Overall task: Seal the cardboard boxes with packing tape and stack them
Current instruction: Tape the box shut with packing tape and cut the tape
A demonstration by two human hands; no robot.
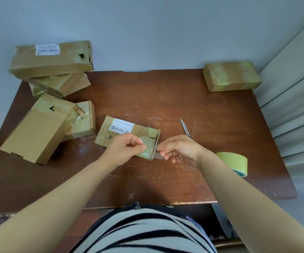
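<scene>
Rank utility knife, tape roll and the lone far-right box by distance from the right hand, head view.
1. Utility knife: just beyond the right hand.
2. Tape roll: to its right, by the forearm.
3. Lone box: far right table corner.

The left hand (127, 147) covers the near middle of the small box (111, 136), so I cannot see that part of its top. The tape strip (157, 155) pinched between it and the right hand (180, 149) is clear. Its edges fade into the table (165, 92), and I cannot trace where it ends on the box. The right hand hides the near end of the knife (185, 127), and the right forearm cuts across the tape roll (236, 162). Print on the small box's label (122, 127) and on the barcode label (47, 49) of the top box (56, 61) is too small for me to read. The lower boxes (63, 84) in that pile are mostly buried — only corners show. Both forearms run off the bottom edge.
</scene>
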